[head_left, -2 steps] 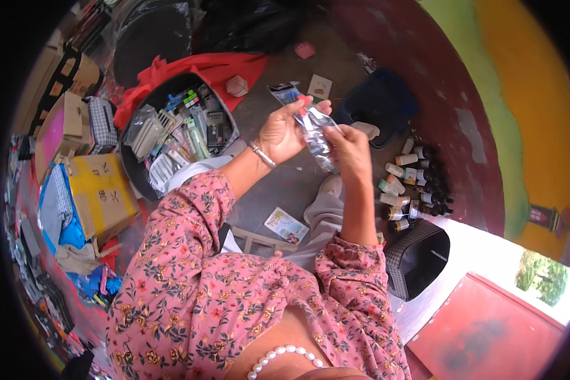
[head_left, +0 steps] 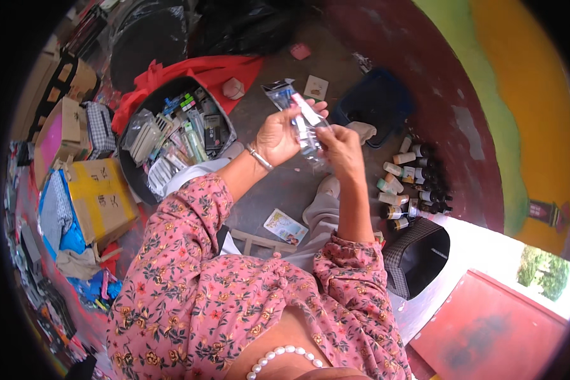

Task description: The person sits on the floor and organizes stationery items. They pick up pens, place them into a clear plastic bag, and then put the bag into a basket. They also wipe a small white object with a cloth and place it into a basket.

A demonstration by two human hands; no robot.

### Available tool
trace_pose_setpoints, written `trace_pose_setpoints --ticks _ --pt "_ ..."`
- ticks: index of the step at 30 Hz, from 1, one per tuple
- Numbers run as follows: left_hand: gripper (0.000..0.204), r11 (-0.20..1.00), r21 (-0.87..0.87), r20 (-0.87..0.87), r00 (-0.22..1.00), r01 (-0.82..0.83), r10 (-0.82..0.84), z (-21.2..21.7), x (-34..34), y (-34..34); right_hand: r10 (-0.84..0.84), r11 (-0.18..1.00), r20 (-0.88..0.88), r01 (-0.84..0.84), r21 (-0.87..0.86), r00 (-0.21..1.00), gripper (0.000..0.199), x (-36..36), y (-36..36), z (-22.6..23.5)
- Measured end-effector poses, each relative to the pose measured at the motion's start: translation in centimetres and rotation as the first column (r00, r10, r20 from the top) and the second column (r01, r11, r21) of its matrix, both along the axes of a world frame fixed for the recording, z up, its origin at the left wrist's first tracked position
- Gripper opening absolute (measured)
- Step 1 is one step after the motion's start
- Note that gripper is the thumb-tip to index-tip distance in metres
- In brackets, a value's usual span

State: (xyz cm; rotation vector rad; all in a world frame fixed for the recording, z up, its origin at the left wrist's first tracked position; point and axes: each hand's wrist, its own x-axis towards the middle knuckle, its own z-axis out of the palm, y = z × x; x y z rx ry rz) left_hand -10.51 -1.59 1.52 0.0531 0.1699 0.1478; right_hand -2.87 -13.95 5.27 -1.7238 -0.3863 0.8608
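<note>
You sit over a grey concrete floor crowded with stock, and judging by how it all lies, the work is somewhere in the middle. To your left, the big round black tub is packed with small boxed and wrapped items that look yet to be handled. To your right, a cluster of small dropper bottles with black and white caps stands upright on the floor beside a dark blue plastic basket, which reads as the part already unpacked and set out. A yellow cardboard box lies further left, near the tub.

One piece is in hand now: a clear crinkled plastic packet with a white strip across it. You hold it up in front of you, above the floor and between the tub and the bottles. Your left hand, with a silver bangle at the wrist, grips the packet's left side with closed fingers. Your right hand pinches its lower right edge. The packet looks thin, glossy and wrinkled, with something slim and pale inside; what that is, I cannot tell. Whether it is already torn open is not clear either.
</note>
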Motion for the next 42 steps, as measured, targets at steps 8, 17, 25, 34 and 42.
trace_pose_setpoints --ticks 8,17,25,34,42 --pt "0.031 0.999 -0.013 -0.192 0.98 0.039 -0.041 -0.4 0.3 -1.0 0.04 0.998 -0.026 -0.038 0.056 0.999 0.026 -0.8 0.7 -0.7" --pt "0.049 0.955 0.296 -0.037 0.998 -0.031 0.044 0.8 -0.1 -0.3 0.109 0.992 -0.102 -0.102 0.068 0.989 0.019 -1.3 0.7 0.0" --pt "0.058 0.961 0.275 -0.063 0.997 -0.031 0.05 0.8 -0.1 0.1 0.118 0.993 -0.191 -0.121 -0.003 0.974 0.021 -0.7 -0.1 0.9" --pt "0.082 0.958 0.287 0.13 0.991 0.007 -0.046 0.9 -0.3 0.3 0.146 0.989 -0.092 -0.143 0.036 0.985 0.015 -0.2 -0.6 1.1" --pt "0.086 0.929 0.368 0.156 0.983 0.035 -0.099 1.5 -0.2 0.2 0.044 0.998 -0.015 -0.043 0.05 0.999 0.016 -0.6 -0.8 1.3"
